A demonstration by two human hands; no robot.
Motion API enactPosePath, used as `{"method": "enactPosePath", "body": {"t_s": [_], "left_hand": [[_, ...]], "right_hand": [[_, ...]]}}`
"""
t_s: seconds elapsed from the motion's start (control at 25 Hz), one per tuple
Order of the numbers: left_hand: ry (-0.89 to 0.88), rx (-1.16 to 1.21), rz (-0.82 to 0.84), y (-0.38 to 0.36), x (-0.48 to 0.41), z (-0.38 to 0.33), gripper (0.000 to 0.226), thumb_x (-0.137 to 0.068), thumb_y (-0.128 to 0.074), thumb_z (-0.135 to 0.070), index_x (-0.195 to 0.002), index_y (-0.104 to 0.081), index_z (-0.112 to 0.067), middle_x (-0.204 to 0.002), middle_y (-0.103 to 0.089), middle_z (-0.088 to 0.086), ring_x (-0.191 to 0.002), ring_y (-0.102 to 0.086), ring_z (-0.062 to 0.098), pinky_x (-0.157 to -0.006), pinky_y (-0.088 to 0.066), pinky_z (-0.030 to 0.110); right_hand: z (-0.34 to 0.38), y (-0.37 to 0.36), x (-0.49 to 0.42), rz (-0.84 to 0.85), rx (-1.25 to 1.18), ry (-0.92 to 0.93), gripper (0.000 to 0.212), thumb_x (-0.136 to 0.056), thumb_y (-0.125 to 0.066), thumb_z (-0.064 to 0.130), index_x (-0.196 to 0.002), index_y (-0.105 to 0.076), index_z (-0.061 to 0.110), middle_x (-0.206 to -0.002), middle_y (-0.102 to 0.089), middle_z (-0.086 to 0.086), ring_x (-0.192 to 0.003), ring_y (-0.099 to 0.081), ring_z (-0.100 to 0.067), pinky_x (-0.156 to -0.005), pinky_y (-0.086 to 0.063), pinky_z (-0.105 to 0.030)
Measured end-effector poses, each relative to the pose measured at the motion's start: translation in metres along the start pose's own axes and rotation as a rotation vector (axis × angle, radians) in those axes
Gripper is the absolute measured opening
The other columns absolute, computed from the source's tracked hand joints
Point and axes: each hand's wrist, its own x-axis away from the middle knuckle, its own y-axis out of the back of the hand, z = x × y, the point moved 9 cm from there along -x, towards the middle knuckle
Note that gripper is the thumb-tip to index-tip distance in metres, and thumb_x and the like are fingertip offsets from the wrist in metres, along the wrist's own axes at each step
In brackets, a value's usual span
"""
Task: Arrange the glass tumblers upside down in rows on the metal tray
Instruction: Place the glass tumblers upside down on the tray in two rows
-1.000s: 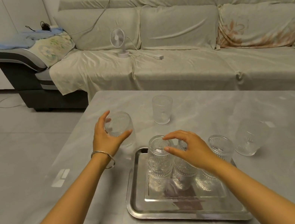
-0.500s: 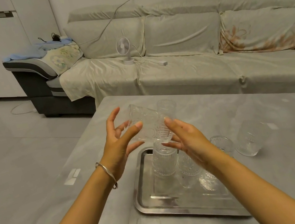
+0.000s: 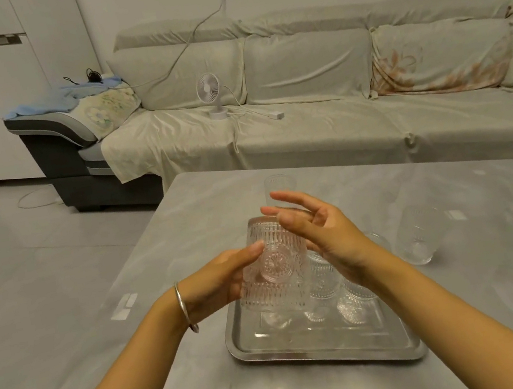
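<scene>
- Glass, ribbed and patterned: a held tumbler (image 3: pixel 272 263) sits between both hands above the near-left part of the metal tray (image 3: pixel 323 350), its closed base up and its mouth down.
- Left hand (image 3: pixel 219 281), with a bangle (image 3: pixel 184 306) at the wrist, is curled round the tumbler's left side, thumb lying across the glass.
- Right hand (image 3: pixel 320 231) is mostly open, fingers spread; its fingertips touch the tumbler's upper right edge, without a closed grasp.
- On the tray, behind the held glass, stand more tumblers: one (image 3: pixel 322 277) is partly hidden by the right wrist, and another (image 3: pixel 356 300) is just to its right; whether further ones are behind the hand cannot be told.
- On the grey bench (image 3: pixel 468 277), off the tray, a tumbler (image 3: pixel 421 235) stands to the right, and another tumbler (image 3: pixel 279 186) stands behind the hands.
- Beyond the bench, a covered sofa (image 3: pixel 331 85) carries a small white fan (image 3: pixel 210 94).
</scene>
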Motion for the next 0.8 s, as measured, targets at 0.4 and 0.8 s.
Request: {"method": "enactPosePath", "body": {"t_s": [0.4,0.8], "left_hand": [[-0.168,-0.277,-0.392,0.031,0.011,0.035,0.064,-0.050,-0.085,-0.046,-0.107,-0.056,-0.046,-0.112,-0.067,-0.015,-0.105,-0.062,0.004,-0.085,-0.054,0.024],[-0.140,-0.255,-0.387,0.023,-0.002,0.084,0.067,-0.050,-0.087,-0.042,-0.107,-0.054,-0.051,-0.111,-0.065,-0.018,-0.109,-0.057,-0.002,-0.081,-0.049,0.010]], "right_hand": [[-0.051,-0.004,0.018,0.027,0.175,-0.123,0.063,-0.065,-0.073,0.047,-0.123,-0.057,0.030,-0.124,-0.065,0.009,-0.115,-0.060,-0.004,-0.096,-0.049,-0.021],[-0.095,0.003,0.032,-0.007,0.160,-0.185,0.040,-0.080,-0.073,0.023,-0.116,-0.060,0.032,-0.116,-0.066,0.015,-0.108,-0.062,0.005,-0.089,-0.050,-0.014]]}}
